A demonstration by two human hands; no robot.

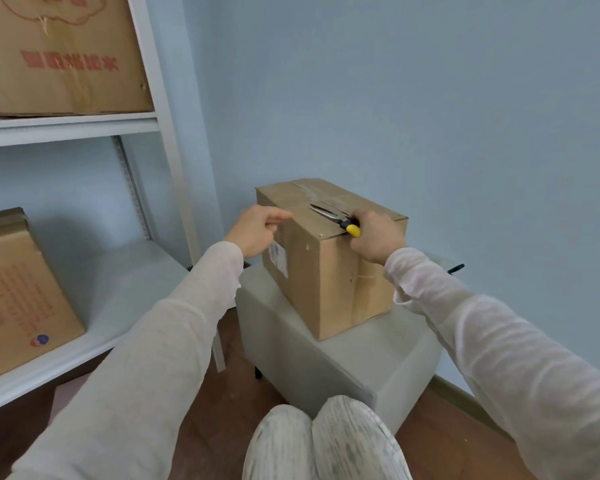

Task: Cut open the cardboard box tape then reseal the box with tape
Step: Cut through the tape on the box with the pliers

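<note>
Box (pixel 326 271) on a stool (pixel 343 358), cutter (pixel 336 220) at its top seam.
The box stands between both hands. The left hand (pixel 257 232) is at its top left edge with curled fingers (I cannot tell if they grasp something). The right hand (pixel 378 237) grasps the cutter, whose blade lies on the tape (pixel 309 188).

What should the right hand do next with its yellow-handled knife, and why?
Probably push the yellow-handled knife farther along the top seam of the brown cardboard box: the right hand grips it, blade in the slit, and tape beyond looks uncut.
</note>
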